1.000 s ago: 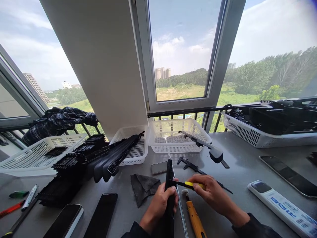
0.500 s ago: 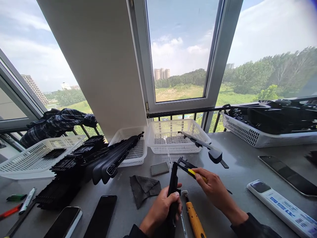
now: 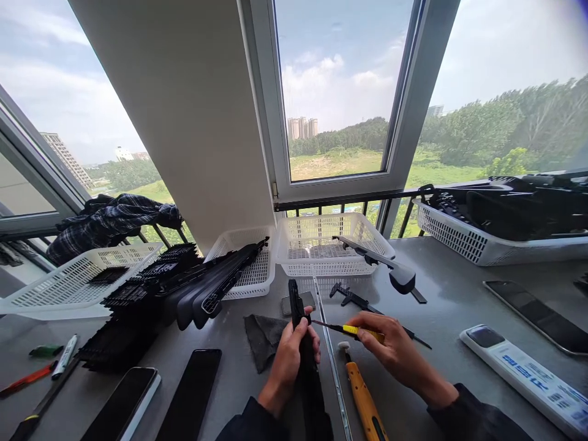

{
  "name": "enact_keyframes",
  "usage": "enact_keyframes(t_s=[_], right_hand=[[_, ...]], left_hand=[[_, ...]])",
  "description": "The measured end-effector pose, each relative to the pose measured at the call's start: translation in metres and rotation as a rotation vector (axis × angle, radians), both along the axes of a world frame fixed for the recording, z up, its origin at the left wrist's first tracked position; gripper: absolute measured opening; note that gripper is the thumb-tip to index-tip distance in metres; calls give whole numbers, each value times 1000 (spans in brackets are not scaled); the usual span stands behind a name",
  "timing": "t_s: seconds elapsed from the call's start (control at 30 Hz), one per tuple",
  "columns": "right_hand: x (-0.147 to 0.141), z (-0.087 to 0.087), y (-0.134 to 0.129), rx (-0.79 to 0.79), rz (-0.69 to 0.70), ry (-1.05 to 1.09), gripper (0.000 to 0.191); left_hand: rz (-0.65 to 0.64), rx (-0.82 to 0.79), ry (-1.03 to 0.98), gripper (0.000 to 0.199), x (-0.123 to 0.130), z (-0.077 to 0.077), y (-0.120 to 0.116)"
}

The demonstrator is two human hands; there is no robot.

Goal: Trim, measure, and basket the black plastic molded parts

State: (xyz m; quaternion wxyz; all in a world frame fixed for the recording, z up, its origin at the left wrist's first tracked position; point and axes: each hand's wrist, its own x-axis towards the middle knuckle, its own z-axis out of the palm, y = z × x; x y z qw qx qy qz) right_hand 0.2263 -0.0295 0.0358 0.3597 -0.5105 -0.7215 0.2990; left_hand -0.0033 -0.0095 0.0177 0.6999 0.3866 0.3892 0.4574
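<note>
My left hand [image 3: 289, 355] is wrapped round a long black plastic part [image 3: 309, 373], which stands tilted up from the front edge of the view. A thin tool with a yellow handle [image 3: 351, 330] is pinched in my right hand [image 3: 397, 352]; its narrow tip touches or nearly touches the black part beside my left fingers. Below my right hand lies an orange-handled tool [image 3: 365, 398] with a pale, fuzzy head. A metal ruler [image 3: 333, 364] runs between the two hands. Behind them rests a black caliper [image 3: 358, 300]. A dark cloth [image 3: 261, 337] lies left of my left hand.
White baskets [image 3: 331, 268] line the window side, with a long black part across one. Stacked black parts [image 3: 128, 324] fill the left. Phones [image 3: 190, 392], a marker [image 3: 65, 356] and a white device [image 3: 523, 373] lie around. Another basket [image 3: 487, 248] holds black parts.
The black part has shifted left and further up in my left hand. My right hand's tool has dropped lower, its tip now at the part's side, uncovering the caliper. The view has shifted slightly.
</note>
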Motion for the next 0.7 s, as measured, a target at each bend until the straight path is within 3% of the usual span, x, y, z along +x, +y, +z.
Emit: enact_keyframes(t_s=[0.33, 0.53, 0.7], right_hand=[[-8, -3, -3, 52, -3, 38, 31], [-8, -1, -3, 74, -22, 70, 30], [-7, -2, -3, 54, 1, 58, 33]], left_hand=[[-73, -25, -148, 86, -8, -8, 3], [-51, 32, -86, 60, -8, -1, 2], [-77, 21, -147, 33, -5, 4, 2]])
